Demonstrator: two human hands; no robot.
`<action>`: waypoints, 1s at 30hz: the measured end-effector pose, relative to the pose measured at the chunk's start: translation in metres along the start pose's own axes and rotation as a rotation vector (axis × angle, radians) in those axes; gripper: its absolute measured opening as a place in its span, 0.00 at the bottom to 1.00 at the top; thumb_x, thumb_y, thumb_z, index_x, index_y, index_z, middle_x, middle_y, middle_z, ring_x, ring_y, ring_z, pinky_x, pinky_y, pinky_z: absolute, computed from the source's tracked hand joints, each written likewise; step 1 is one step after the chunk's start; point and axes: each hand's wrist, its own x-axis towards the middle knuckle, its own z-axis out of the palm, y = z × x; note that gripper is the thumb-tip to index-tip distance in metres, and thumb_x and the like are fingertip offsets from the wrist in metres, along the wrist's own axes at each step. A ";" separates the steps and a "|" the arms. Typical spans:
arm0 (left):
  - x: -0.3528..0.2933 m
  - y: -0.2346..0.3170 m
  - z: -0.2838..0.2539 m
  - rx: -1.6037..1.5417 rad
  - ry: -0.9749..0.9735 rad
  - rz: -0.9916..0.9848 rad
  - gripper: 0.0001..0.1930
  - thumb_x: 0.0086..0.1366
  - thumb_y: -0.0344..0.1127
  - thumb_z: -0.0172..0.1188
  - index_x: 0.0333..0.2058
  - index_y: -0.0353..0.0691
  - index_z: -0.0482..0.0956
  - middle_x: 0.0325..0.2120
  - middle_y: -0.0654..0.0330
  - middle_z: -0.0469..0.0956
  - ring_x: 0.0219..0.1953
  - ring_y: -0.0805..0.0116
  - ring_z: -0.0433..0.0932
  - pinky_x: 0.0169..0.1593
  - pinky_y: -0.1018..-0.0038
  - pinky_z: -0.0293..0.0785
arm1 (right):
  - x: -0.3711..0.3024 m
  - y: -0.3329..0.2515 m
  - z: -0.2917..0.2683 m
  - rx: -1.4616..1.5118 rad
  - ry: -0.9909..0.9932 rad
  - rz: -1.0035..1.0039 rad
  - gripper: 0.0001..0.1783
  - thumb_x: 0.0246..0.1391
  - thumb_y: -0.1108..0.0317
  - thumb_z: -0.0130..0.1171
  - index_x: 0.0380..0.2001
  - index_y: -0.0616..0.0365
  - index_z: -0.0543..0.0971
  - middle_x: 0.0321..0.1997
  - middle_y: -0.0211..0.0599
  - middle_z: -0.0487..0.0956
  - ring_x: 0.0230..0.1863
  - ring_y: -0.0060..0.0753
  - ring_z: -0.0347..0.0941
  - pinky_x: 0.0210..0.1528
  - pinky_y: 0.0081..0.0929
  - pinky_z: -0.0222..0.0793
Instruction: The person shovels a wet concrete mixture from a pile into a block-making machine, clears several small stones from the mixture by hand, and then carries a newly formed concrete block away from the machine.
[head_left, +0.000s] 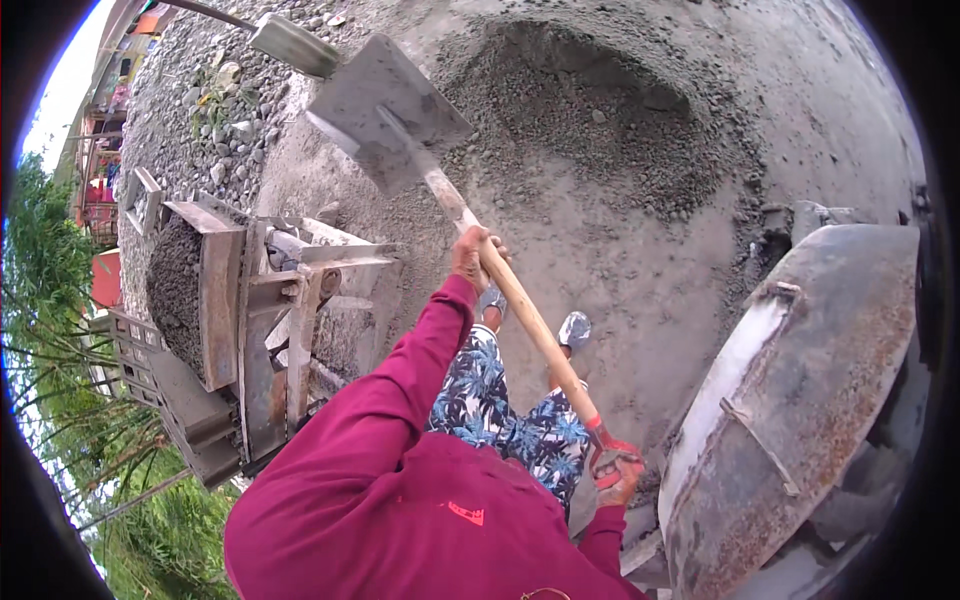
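Observation:
I hold a shovel with a wooden shaft [530, 320] and a flat grey metal blade [385, 110]. My left hand [472, 255] grips the shaft partway up, below the blade. My right hand [618, 478] is closed on the red handle at the shaft's lower end. The blade is raised, tilted, and looks empty, hovering beside a heap of grey gravel and sand mix [590, 120] spread on the ground. Both arms wear dark red sleeves.
A rusty metal block-making machine [250, 330] holding grey mix stands at the left. A large rusted mixer drum [800, 400] sits at the right. A second shovel blade [295, 45] lies at the top. My feet [575, 328] stand on the grey ground; greenery fills the left edge.

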 end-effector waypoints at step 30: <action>0.412 -0.047 -0.053 0.385 0.269 -0.370 0.09 0.51 0.30 0.56 0.31 0.33 0.70 0.20 0.56 0.70 0.16 0.65 0.72 0.20 0.64 0.73 | 0.100 0.122 0.283 -0.156 0.384 -0.315 0.08 0.47 0.65 0.54 0.22 0.54 0.69 0.10 0.28 0.63 0.10 0.25 0.60 0.14 0.25 0.59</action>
